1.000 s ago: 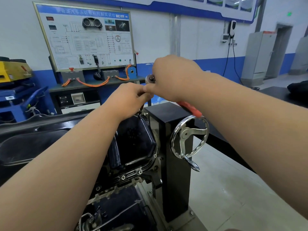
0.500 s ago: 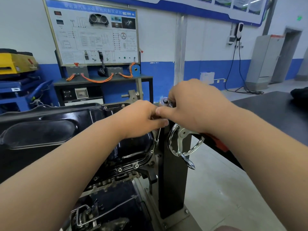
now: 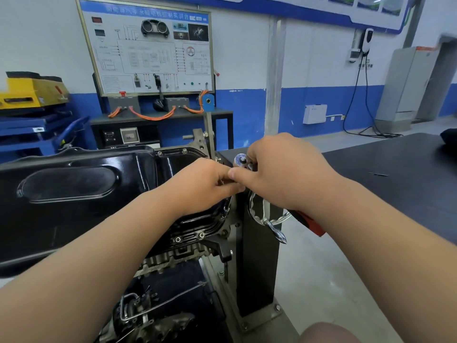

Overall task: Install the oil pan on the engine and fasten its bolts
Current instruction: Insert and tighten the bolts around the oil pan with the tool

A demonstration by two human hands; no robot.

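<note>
A black stand column [image 3: 257,268], its base plate [image 3: 259,323] bolted down on the grey floor [image 3: 333,280], carries the engine [image 3: 173,258] at its side. To the right, a dark tabletop [image 3: 395,194] bears a thin small object [image 3: 378,174] and a dark bundle [image 3: 448,139] at its far edge.

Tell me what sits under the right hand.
The ratchet head sticks out above and its red handle below the wrist. The right hand covers the shaft between.

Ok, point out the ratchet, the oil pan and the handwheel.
ratchet [image 3: 241,160], head view, on its round chrome head.
oil pan [image 3: 74,184], head view, on its glossy black face.
handwheel [image 3: 266,217], head view, on its spoke near the hub.
</note>
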